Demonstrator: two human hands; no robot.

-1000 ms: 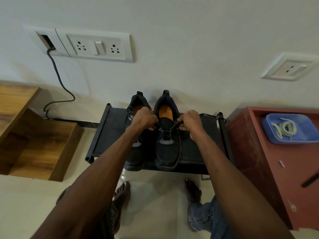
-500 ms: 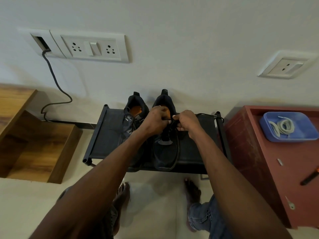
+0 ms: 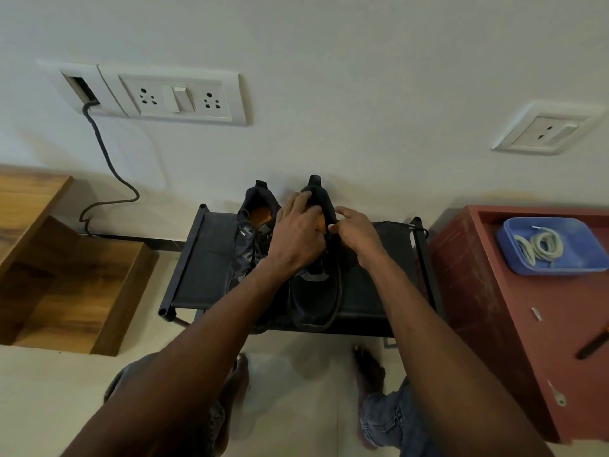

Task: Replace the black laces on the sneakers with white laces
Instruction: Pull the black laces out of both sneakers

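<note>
Black mesh sneakers (image 3: 296, 258) sit toes-near on a black fabric rack (image 3: 204, 275); left hand (image 3: 296, 239) lies over the rt shoe's tongue, fingers bent toward the collar, grip hidden so can't tell, while right hand (image 3: 354, 232) pinches its collar edge. Best steady the shoe w/ one hand & draw lace out eyelet by eyelet. At 3 o'clock, coiled white rope laces (image 3: 538, 245) wait in a blue plastic tray (image 3: 573, 262).

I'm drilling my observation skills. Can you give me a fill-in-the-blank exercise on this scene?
1. Both hands work on the ____ sneaker of the pair.
2. The coiled white laces lie in a ____ tray.
3. The sneakers stand on a black ____.
4. The tray sits on a ____ cabinet.

Missing words: right; blue; rack; red
</note>
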